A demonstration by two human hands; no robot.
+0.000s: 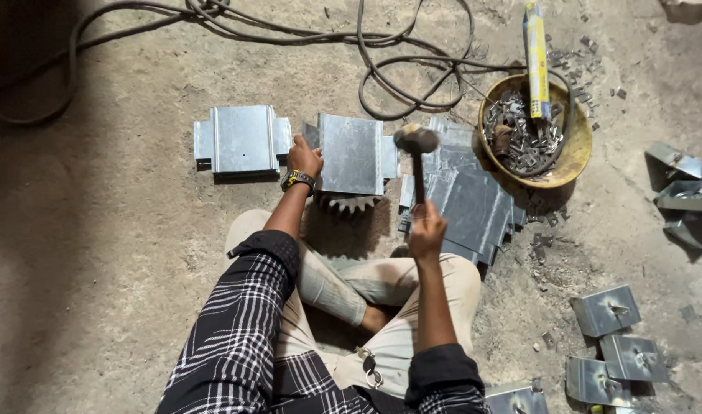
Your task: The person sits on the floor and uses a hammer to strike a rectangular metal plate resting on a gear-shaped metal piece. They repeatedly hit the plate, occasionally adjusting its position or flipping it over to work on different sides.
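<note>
Dusty concrete floor (98,230), cables (381,69) strewn. Right hand (426,230) clenched around hammer (417,153), head raised over metal sheet (351,153) resting on gear wheel (349,203). Left hand (303,159) grips sheet's left edge. 1 bowl (577,146) of scrap at right.

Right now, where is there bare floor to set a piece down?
Bare floor lies left of the finished bracket, below the cables. Crowded: right of the hammer, with stacked sheets, scrap bowl and brackets.
</note>
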